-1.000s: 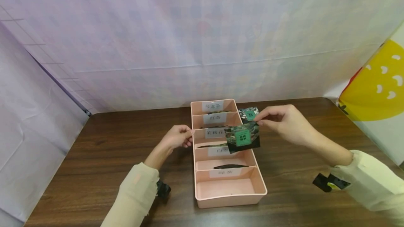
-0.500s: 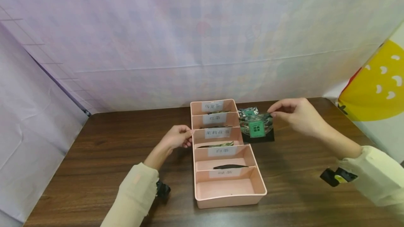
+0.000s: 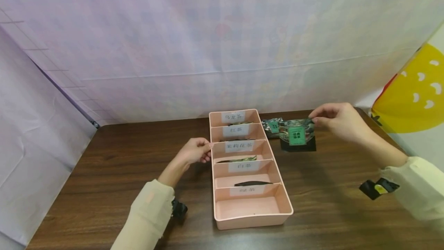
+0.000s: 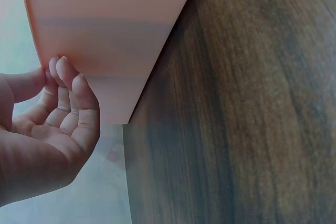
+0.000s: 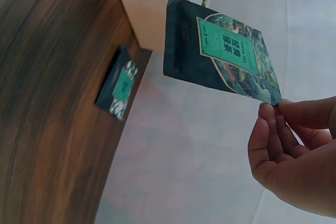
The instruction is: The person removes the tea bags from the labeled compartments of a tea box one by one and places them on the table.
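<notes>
Though still in right fingers (image 5: 307,113) — packet (image 3: 297,136) farther from tray (image 3: 254,222).

I see a dark brown, wood-grained worktop (image 3: 114,165) with a rounded far right corner. On it I have a long pink box (image 3: 254,222) of five compartments, one end near the far edge. Just right of that end I make out a dark packet (image 5: 119,88) with a green label, lying on the wood.
</notes>
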### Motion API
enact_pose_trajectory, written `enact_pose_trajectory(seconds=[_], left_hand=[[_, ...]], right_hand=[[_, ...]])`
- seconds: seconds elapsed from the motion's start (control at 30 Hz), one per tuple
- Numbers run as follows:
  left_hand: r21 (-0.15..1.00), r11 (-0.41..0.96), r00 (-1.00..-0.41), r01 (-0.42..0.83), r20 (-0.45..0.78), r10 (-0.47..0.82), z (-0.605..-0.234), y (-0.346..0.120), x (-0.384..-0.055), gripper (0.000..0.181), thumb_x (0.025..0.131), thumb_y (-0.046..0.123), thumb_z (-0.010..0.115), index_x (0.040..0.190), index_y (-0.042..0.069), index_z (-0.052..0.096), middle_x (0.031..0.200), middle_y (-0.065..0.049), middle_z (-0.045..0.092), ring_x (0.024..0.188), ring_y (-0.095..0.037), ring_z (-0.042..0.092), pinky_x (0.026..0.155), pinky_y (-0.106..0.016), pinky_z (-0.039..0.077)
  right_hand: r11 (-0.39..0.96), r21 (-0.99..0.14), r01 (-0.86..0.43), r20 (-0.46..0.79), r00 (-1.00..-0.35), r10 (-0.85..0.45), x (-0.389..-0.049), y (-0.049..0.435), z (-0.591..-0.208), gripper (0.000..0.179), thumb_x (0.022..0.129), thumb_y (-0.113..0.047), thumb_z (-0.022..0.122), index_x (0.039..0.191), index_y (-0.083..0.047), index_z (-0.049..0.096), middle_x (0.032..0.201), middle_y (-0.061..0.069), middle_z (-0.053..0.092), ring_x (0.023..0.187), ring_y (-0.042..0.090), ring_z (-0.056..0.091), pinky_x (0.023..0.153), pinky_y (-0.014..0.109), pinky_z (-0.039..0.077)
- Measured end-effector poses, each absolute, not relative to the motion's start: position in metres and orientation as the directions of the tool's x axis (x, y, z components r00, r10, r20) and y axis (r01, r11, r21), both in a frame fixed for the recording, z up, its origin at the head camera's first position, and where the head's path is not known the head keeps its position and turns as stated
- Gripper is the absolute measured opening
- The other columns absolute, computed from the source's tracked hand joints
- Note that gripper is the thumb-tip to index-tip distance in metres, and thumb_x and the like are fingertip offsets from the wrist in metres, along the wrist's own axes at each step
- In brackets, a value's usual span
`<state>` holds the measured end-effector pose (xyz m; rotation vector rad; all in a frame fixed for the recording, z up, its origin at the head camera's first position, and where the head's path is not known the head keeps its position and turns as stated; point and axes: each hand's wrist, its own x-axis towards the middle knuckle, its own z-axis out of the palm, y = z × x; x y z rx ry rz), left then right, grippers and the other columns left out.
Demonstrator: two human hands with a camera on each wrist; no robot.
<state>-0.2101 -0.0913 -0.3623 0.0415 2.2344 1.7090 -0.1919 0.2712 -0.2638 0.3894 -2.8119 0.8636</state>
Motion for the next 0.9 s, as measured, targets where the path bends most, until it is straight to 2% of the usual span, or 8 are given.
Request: enact_pose_trajectory(seconds=[0.4, 0.9], left_hand=[[0.945, 0.274, -0.946, -0.176, -0.24, 0.22, -0.363, -0.092, -0.21, 0.017, 0.094, 0.01, 0.05, 0.083, -0.003, 0.053, 0.068, -0.006, 0.053, 0.056, -0.012, 0.051, 0.053, -0.022, 0.046], [0.946, 0.269, -0.944, -0.179, -0.242, 0.225, -0.363, -0.092, -0.21, 0.017, 0.094, 0.01, 0.05, 0.083, -0.002, 0.052, 0.069, -0.008, 0.053, 0.056, -0.012, 0.052, 0.052, -0.021, 0.046]], right_hand=[[0.814, -0.544, -0.206, 0.128, -0.979, -0.161, -0.209, 0.303, -0.287, 0.014, 0.09, -0.007, 0.057, 0.096, 0.004, 0.063, 0.084, 0.015, 0.064, 0.07, 0.02, 0.055, 0.055, 0.03, 0.043], [0.796, -0.593, -0.122, 0.024, -0.991, -0.134, -0.221, 0.331, -0.322, 0.014, 0.088, -0.002, 0.056, 0.095, 0.008, 0.061, 0.08, 0.015, 0.063, 0.067, 0.017, 0.055, 0.054, 0.029, 0.046]])
